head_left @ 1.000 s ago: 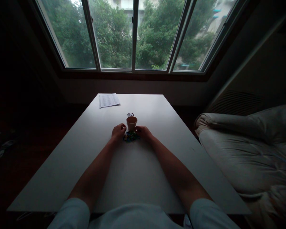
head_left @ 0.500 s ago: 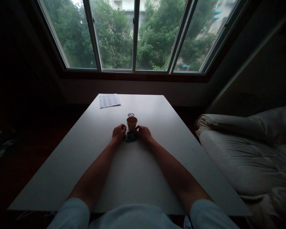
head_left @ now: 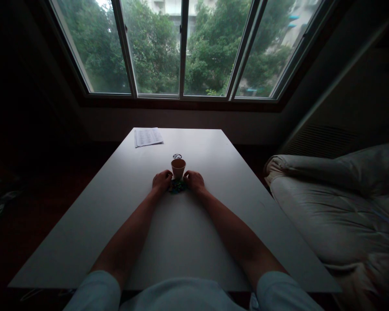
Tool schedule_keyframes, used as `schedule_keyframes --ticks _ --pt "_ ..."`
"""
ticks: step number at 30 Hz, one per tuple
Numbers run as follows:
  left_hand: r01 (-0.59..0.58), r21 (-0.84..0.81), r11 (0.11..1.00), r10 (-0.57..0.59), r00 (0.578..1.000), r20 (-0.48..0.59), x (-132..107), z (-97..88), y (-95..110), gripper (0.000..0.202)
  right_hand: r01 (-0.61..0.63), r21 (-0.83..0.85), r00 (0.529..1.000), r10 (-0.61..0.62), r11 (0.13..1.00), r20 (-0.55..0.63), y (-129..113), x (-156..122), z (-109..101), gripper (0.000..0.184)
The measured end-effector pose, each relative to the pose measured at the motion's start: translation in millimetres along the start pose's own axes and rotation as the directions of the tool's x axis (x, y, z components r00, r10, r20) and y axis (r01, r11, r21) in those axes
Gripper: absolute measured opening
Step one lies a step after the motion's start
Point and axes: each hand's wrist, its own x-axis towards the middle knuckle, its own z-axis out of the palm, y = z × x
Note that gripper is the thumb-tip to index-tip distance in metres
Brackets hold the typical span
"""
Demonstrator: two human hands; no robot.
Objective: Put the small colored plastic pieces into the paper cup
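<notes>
A small brown paper cup (head_left: pixel 178 167) stands upright in the middle of the white table (head_left: pixel 181 233). Just in front of it lies a little pile of small coloured pieces (head_left: pixel 177 186), blue and green. My left hand (head_left: pixel 161 181) rests on the table at the pile's left side, fingers curled. My right hand (head_left: pixel 193 181) rests at the pile's right side, fingers curled too. Both hands press in against the pile. Whether either hand holds a piece is hidden.
A printed sheet of paper (head_left: pixel 148 136) lies at the table's far left corner. A small dark ring-shaped object (head_left: pixel 177 156) sits behind the cup. A pale sofa or mattress (head_left: pixel 337 203) stands to the right. Large windows (head_left: pixel 181 47) fill the far wall.
Both hands have drawn closer together around the pile, which now looks smaller and more covered. The cup has not moved.
</notes>
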Motion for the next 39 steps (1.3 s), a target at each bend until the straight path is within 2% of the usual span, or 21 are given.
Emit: schedule_keyframes --ticks 5,9,15,19,26,30,33,35,37,39 --pt "-0.014 -0.039 0.999 0.014 1.0 0.008 -0.1 -0.1 -0.4 0.023 -0.022 0.135 0.996 0.033 0.991 -0.079 6.9 3.2 -1.4 0.016" --pt "-0.038 -0.026 0.999 0.039 0.999 0.033 -0.5 0.3 0.7 0.024 -0.007 0.314 0.977 0.074 0.95 -0.202 8.0 3.6 -10.1 0.026" --pt "-0.067 0.043 0.997 0.062 0.992 0.106 -1.8 -1.4 3.5 0.025 0.091 0.443 0.921 0.093 0.892 -0.378 -12.0 0.6 -27.1 0.034" --pt "-0.051 0.106 0.993 0.036 0.989 0.144 -3.4 -3.3 8.0 0.027 0.154 0.486 0.91 0.068 0.86 -0.408 -27.7 -1.4 -33.5 0.032" --pt "-0.058 0.128 0.99 0.036 0.985 0.167 -5.0 -5.9 12.8 0.027 0.171 0.474 0.946 -0.01 0.864 -0.323 -34.6 2.2 -40.3 0.031" --pt "-0.051 0.147 0.988 0.023 0.981 0.192 -6.0 -5.6 14.7 0.028 0.161 0.452 0.951 -0.015 0.877 -0.309 -26.6 9.5 -48.9 0.033" --pt "-0.082 0.162 0.983 0.047 0.978 0.204 -7.1 -5.5 16.3 0.028 0.165 0.431 0.965 -0.056 0.887 -0.254 -15.2 15.9 -57.4 0.032" --pt "-0.086 0.169 0.982 0.05 0.976 0.21 -7.7 -5.7 16.8 0.029 0.168 0.394 0.981 -0.115 0.904 -0.156 -5.5 18.4 -61.9 0.03" --pt "-0.079 0.171 0.982 0.042 0.976 0.212 -7.9 -5.7 16.2 0.028 0.167 0.327 0.984 -0.18 0.93 0.01 4.7 18.8 -64.1 0.026" --pt "-0.081 0.173 0.982 0.043 0.976 0.212 -7.6 -5.5 14.8 0.027 0.171 0.272 0.946 -0.235 0.947 0.225 14.4 17.4 -63.7 0.022"
